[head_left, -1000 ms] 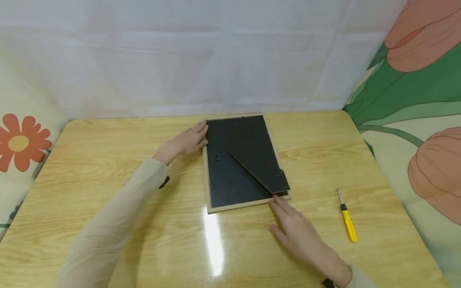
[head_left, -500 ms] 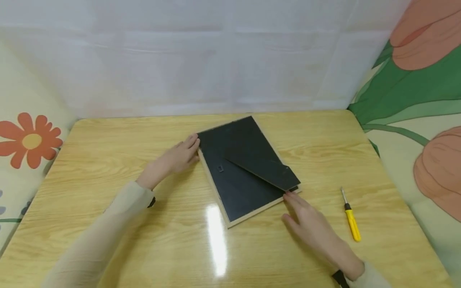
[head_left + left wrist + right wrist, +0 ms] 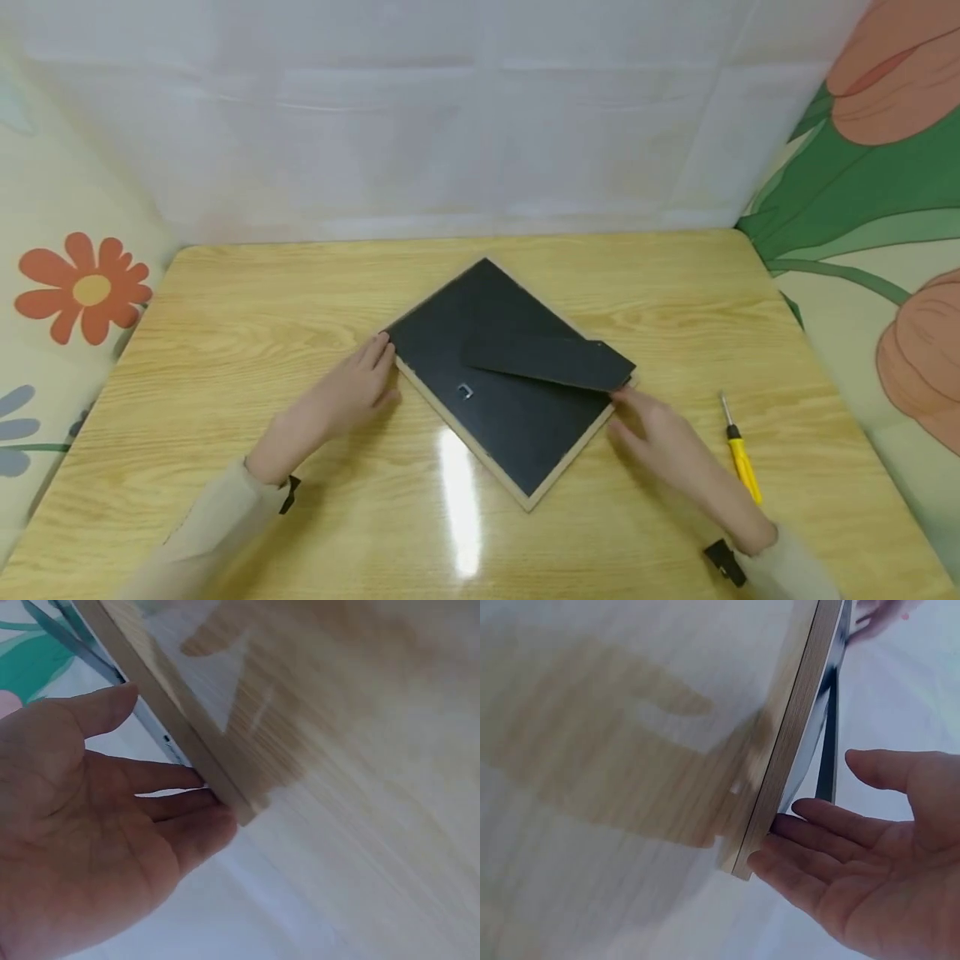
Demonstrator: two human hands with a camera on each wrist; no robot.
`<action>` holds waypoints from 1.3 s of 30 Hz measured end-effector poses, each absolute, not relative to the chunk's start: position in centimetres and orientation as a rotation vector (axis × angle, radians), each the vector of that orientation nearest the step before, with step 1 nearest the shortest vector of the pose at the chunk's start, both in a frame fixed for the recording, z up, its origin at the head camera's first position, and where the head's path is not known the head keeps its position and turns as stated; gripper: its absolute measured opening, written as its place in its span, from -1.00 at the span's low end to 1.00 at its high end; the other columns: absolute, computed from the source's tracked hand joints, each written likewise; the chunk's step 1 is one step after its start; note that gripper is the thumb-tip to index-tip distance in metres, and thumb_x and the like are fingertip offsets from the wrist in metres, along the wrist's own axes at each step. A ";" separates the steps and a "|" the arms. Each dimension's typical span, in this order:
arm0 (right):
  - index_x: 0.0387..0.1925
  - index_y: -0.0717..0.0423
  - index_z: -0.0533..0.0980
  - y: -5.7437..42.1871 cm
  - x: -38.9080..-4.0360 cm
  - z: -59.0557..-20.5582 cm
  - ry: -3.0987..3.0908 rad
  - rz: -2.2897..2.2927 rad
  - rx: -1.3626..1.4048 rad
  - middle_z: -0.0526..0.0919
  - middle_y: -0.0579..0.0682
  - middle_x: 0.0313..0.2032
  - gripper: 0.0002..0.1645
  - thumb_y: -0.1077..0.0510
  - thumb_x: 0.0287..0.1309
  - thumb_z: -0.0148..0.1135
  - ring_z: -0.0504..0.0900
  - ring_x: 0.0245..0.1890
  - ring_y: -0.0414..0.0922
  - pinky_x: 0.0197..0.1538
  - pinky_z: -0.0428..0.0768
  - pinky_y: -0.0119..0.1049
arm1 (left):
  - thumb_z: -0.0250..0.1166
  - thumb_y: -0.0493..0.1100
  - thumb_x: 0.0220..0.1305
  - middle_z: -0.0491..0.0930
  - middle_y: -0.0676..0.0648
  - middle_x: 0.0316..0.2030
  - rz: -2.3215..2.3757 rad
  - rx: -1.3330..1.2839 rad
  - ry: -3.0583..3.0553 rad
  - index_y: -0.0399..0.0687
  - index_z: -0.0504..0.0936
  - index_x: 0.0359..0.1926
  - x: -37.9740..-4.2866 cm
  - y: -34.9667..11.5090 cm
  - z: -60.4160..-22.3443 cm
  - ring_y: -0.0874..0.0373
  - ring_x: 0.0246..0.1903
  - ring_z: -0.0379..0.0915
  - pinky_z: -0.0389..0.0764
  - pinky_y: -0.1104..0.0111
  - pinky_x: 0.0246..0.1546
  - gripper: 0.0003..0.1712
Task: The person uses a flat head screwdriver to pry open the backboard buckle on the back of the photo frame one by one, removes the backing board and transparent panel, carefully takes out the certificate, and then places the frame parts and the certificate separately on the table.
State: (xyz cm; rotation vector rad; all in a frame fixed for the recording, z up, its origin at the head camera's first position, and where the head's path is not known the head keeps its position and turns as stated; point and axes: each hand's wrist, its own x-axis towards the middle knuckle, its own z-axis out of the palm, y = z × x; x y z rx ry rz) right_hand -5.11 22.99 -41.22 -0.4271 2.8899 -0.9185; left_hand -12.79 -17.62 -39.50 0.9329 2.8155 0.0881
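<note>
Picture frame was back-up on the table, sitting like a diamond. Left hand touched the left corner with straight fingers; right hand did likewise at the right corner by the easel stand. Neither gripped anything. Backing board in place, stand attached, so nothing looked dismantled; I'd guess positioning wasn't finished. Yellow-handled screwdriver lay off right, no hand on it.

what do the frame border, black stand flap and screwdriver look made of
Frame border: likely wood or wood-look; pale, with grain-like streaks. Stand flap: probably stiff board; flat, dull black. Screwdriver handle: apparently plastic, smooth bright yellow; its shaft probably metal, slim, greyish.
</note>
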 end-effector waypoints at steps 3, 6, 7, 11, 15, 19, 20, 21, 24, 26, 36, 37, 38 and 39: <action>0.11 0.38 0.48 23.5 -6.0 -41.2 2.881 -0.923 -0.412 0.51 0.34 0.11 -0.59 0.24 0.28 0.20 0.48 0.13 0.25 0.12 0.48 0.14 | 0.19 -0.08 0.38 0.09 -0.64 0.27 0.048 0.933 2.850 -0.71 0.21 0.24 -11.0 -17.2 -39.2 -0.47 0.27 0.07 0.30 -0.14 0.20 -0.25; 0.05 0.37 0.52 24.0 -6.7 -41.3 2.883 -0.922 -0.383 0.50 0.37 0.12 -0.65 0.22 0.32 0.16 0.49 0.11 0.26 0.08 0.51 0.13 | 0.22 -0.03 0.36 0.16 -0.62 0.23 0.051 0.902 2.855 -0.69 0.26 0.22 -9.4 -16.7 -38.8 -0.45 0.23 0.15 0.40 -0.12 0.12 -0.24; 0.04 0.36 0.53 24.3 -6.8 -41.3 2.880 -0.930 -0.381 0.50 0.38 0.12 -0.66 0.22 0.33 0.15 0.49 0.11 0.26 0.07 0.52 0.14 | 0.22 -0.02 0.35 0.17 -0.62 0.23 0.058 0.892 2.849 -0.68 0.27 0.21 -9.0 -16.5 -38.7 -0.44 0.22 0.16 0.42 -0.12 0.11 -0.23; 0.04 0.36 0.54 25.0 -6.9 -41.7 2.860 -0.981 -0.377 0.42 0.40 0.19 -0.66 0.21 0.35 0.13 0.52 0.08 0.25 0.03 0.56 0.10 | 0.23 0.00 0.34 0.30 -0.53 0.15 0.114 0.862 2.813 -0.62 0.34 0.17 -8.0 -16.2 -38.1 -0.38 0.15 0.27 0.47 -0.10 0.04 -0.28; 0.05 0.38 0.53 25.4 -6.6 -41.8 2.844 -1.034 -0.409 0.35 0.43 0.23 -0.66 0.24 0.33 0.14 0.55 0.05 0.25 0.00 0.58 0.06 | 0.23 -0.01 0.34 0.42 -0.30 -0.13 0.197 0.845 2.730 -0.48 0.47 -0.04 -8.4 -16.1 -37.0 -0.19 -0.10 0.39 0.55 0.04 -0.18 -0.48; 0.07 0.37 0.52 25.5 -6.3 -41.8 2.848 -1.051 -0.440 0.33 0.42 0.25 -0.66 0.25 0.33 0.14 0.50 0.11 0.26 0.06 0.54 0.08 | 0.16 -0.04 0.40 0.48 -0.20 -0.20 0.296 0.806 2.618 -0.35 0.52 -0.10 -10.7 -16.5 -35.5 -0.09 -0.20 0.44 0.56 0.11 -0.25 -0.62; 0.08 0.36 0.52 25.5 -6.2 -41.7 2.852 -1.054 -0.437 0.32 0.41 0.26 -0.65 0.25 0.33 0.14 0.47 0.14 0.27 0.09 0.52 0.10 | 0.15 -0.05 0.42 0.50 -0.23 -0.17 0.295 0.800 2.624 -0.35 0.53 -0.07 -11.5 -16.6 -35.2 -0.11 -0.17 0.46 0.57 0.09 -0.21 -0.62; 0.09 0.36 0.51 25.4 -6.1 -41.6 2.862 -1.052 -0.434 0.32 0.40 0.27 -0.63 0.25 0.32 0.15 0.43 0.17 0.27 0.11 0.49 0.12 | 0.13 -0.07 0.43 0.51 -0.27 -0.13 0.278 0.795 2.643 -0.37 0.52 -0.02 -12.4 -16.7 -35.0 -0.16 -0.13 0.46 0.57 0.04 -0.16 -0.61; 0.16 0.38 0.45 24.9 -5.9 -41.4 2.902 -1.015 -0.413 0.28 0.41 0.29 -0.56 0.23 0.31 0.17 0.33 0.24 0.31 0.17 0.41 0.18 | 0.11 -0.14 0.44 0.41 -0.43 0.12 0.193 0.823 2.741 -0.46 0.37 0.22 -15.4 -16.8 -34.8 -0.35 0.10 0.35 0.45 -0.16 0.03 -0.50; 0.21 0.41 0.39 24.4 -5.6 -41.3 2.936 -0.972 -0.394 0.22 0.43 0.31 -0.49 0.22 0.31 0.18 0.27 0.27 0.34 0.18 0.37 0.22 | 0.09 -0.21 0.44 0.25 -0.46 0.27 0.155 0.853 2.772 -0.46 0.22 0.33 -17.6 -16.8 -35.0 -0.41 0.23 0.18 0.30 -0.27 0.12 -0.43; 0.28 0.55 0.22 21.2 -3.8 -42.1 3.002 -0.680 -0.505 0.13 0.50 0.33 -0.14 0.07 0.17 0.35 0.12 0.35 0.33 0.29 0.24 0.17 | -0.08 -0.51 0.37 -0.15 -0.25 0.49 0.208 1.028 2.585 -0.27 -0.07 0.49 -22.7 -16.8 -38.0 -0.23 0.44 -0.26 0.02 -0.27 0.27 -0.28; 0.27 0.55 0.24 21.1 -3.6 -42.2 3.009 -0.650 -0.511 0.14 0.50 0.32 -0.13 0.04 0.16 0.36 0.12 0.35 0.32 0.30 0.24 0.16 | -0.08 -0.52 0.37 -0.15 -0.24 0.49 0.205 1.037 2.583 -0.27 -0.06 0.49 -22.7 -16.8 -38.1 -0.22 0.44 -0.26 0.02 -0.25 0.29 -0.28; 0.27 0.55 0.25 21.0 -3.5 -42.3 3.015 -0.631 -0.512 0.14 0.50 0.32 -0.13 0.02 0.15 0.36 0.13 0.35 0.32 0.30 0.23 0.16 | -0.09 -0.53 0.36 -0.15 -0.24 0.49 0.206 1.044 2.583 -0.27 -0.06 0.49 -22.8 -16.8 -38.3 -0.21 0.44 -0.27 0.02 -0.23 0.30 -0.28; 0.26 0.56 0.26 20.9 -3.4 -42.4 3.025 -0.620 -0.512 0.14 0.50 0.32 -0.12 0.02 0.14 0.37 0.13 0.35 0.32 0.31 0.23 0.16 | -0.09 -0.53 0.35 -0.15 -0.24 0.49 0.206 1.046 2.581 -0.27 -0.06 0.49 -22.8 -16.8 -38.5 -0.20 0.45 -0.28 0.00 -0.21 0.31 -0.27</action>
